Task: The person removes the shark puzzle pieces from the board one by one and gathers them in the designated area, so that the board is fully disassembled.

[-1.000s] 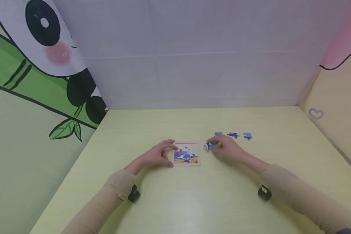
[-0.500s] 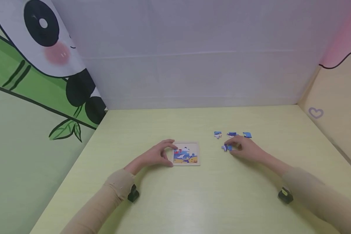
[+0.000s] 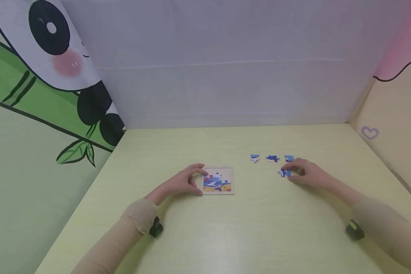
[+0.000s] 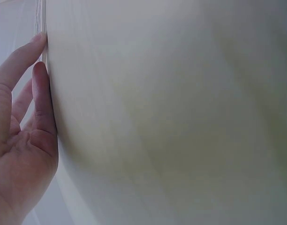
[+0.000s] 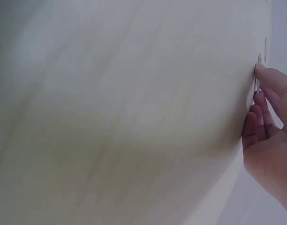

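Note:
My left hand [image 3: 183,180] holds the left side of a square wooden puzzle board [image 3: 233,182], thumb at the near corner and fingers at the far one. A partly filled sea picture [image 3: 215,184] lies inside its pale frame. In the left wrist view the fingertips [image 4: 40,70] meet the board's thin edge. My right hand [image 3: 306,173] pinches a blue and white puzzle piece [image 3: 283,173] between thumb and fingers, low over the table right of the board. The right wrist view shows this piece [image 5: 257,84] only edge-on.
Three more blue puzzle pieces lie in a row behind: a blue and white piece [image 3: 255,158], a dark blue piece [image 3: 272,158] and a light blue piece [image 3: 289,158] just beyond my right fingers. A pale back wall [image 3: 226,95] and printed side panels bound the table [image 3: 205,236].
My right hand has moved rightward, away from the board, with the puzzle piece between its fingers. The left hand and the board have stayed in place.

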`<state>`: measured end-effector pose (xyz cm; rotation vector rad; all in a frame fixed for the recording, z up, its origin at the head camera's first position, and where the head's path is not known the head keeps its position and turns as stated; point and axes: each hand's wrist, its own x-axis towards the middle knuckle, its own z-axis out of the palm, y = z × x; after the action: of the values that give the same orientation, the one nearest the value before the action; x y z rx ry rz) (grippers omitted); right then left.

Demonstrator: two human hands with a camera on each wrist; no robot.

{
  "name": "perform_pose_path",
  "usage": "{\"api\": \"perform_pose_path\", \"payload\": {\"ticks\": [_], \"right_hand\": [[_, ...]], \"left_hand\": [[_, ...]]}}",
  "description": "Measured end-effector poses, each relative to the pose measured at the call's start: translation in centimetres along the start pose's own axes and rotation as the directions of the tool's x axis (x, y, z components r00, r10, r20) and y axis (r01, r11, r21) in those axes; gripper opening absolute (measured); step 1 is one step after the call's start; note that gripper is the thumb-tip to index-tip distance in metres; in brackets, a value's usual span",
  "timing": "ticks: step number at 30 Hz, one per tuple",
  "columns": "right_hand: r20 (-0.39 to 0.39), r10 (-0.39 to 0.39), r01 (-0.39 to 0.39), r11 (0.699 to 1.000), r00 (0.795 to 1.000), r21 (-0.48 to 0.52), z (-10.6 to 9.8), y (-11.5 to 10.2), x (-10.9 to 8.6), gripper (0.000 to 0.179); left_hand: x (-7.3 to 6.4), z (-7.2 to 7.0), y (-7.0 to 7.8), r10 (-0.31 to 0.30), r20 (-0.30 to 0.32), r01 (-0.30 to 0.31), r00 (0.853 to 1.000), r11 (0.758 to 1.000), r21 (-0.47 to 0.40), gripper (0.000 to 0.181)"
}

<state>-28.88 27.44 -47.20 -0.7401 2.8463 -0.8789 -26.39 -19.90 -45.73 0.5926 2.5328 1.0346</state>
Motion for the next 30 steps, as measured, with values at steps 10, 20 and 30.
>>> {"api": "perform_pose_path", "payload": {"ticks": [10, 20, 30], "right_hand": [[-0.005, -0.007, 0.007, 1.0, 1.0, 0.018, -1.2, 1.1, -1.4, 0.035], [0.014, 0.029, -0.03, 0.998, 0.999, 0.046, -1.5, 1.6, -1.8, 0.037], [0.034, 0.007, -0.01, 0.996, 0.999, 0.092, -1.4, 2.2, -1.8, 0.037]], "left_hand": [[0.1, 0.1, 0.0, 0.01, -0.001, -0.01, 1.0, 1.0, 0.006, 0.066], [0.2, 0.1, -0.1, 0.004, -0.008, -0.004, 1.0, 1.0, 0.008, 0.065], [0.2, 0.1, -0.3, 0.008, -0.01, -0.008, 1.0, 1.0, 0.013, 0.066]]}}
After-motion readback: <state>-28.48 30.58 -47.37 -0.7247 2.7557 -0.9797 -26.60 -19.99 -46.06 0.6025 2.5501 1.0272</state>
